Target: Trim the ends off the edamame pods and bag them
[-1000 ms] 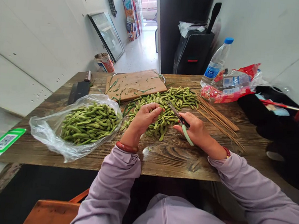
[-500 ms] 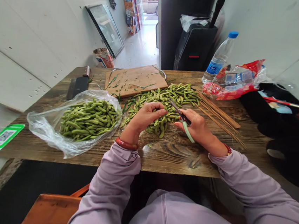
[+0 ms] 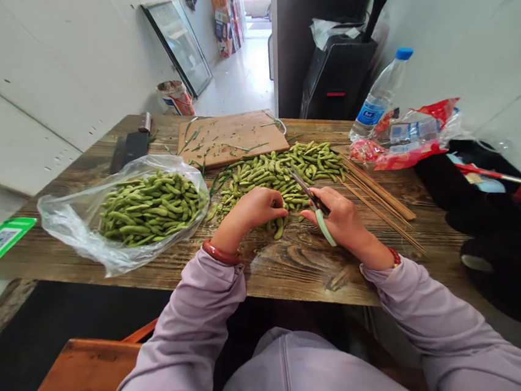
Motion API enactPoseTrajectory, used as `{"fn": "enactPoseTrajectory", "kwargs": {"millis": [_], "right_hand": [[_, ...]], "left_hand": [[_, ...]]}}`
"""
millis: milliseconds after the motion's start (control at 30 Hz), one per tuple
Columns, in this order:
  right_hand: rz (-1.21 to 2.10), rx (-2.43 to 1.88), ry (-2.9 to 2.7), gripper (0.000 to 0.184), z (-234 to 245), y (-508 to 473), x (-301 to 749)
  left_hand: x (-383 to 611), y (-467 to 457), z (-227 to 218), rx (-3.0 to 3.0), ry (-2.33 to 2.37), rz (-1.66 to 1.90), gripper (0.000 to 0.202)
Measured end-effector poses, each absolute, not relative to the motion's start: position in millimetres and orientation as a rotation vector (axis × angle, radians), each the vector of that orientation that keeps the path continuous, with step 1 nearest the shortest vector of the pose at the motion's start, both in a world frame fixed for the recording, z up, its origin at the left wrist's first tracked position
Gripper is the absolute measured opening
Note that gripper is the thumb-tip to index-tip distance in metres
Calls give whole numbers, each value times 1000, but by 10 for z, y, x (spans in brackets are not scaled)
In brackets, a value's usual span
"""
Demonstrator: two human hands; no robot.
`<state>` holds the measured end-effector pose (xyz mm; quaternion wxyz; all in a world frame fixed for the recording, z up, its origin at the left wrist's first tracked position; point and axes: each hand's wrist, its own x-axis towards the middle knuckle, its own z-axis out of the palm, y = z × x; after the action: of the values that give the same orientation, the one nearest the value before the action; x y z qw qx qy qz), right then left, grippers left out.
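A person in lilac sleeves sits at a worn wooden table (image 3: 290, 272) that fills the scene. At its right edge a black tub (image 3: 455, 183) holds red sticks and a pale blue item. On the left a clear plastic bag (image 3: 68, 226) lies open, heaped with green bean pods. A loose pile of pods (image 3: 267, 171) spreads across the middle of the table, just in front of a wooden cutting board (image 3: 231, 137) strewn with green trimmings. A red-and-clear packet bag (image 3: 404, 142) holding wrapped packs lies beside a blue-capped water bottle (image 3: 378, 99). A cleaver (image 3: 129, 146) rests left of the board, and bamboo skewers (image 3: 380, 195) lie right of the pile.

The left hand (image 3: 254, 210) curls down on the pile's near edge; whether it grips a pod cannot be told. The right hand (image 3: 343, 222) is closed around scissors (image 3: 313, 200), blades nearly together over the pods.
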<state>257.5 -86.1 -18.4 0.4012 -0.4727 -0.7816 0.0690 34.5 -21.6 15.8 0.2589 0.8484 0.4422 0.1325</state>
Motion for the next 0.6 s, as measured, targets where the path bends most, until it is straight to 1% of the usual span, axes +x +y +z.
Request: {"fn": "enactPoseTrajectory", "kwargs": {"millis": [133,233,300,367,500,600], "right_hand": [[178,-1206,-1974,38,-191,-859,2573],[191,-1209,-1978,38,-192,-860,2576],[188,-1194,-1985,39,-191,-860,2578],[179,-1179,-1991,40,-190,-859,2579],[176,-1191,-1994,40,-194,-857,2576],[185,-1198,-1998,40,-200,-855,2576]], "left_hand": [[363,-227,168,2363,1201,310,11],[371,-224,190,2223,1131,515,13],[364,-231,221,2046,1066,702,15],[352,-248,257,1835,995,806,21],[350,-292,300,1498,856,816,28],[375,-315,307,1425,802,816,31]]}}
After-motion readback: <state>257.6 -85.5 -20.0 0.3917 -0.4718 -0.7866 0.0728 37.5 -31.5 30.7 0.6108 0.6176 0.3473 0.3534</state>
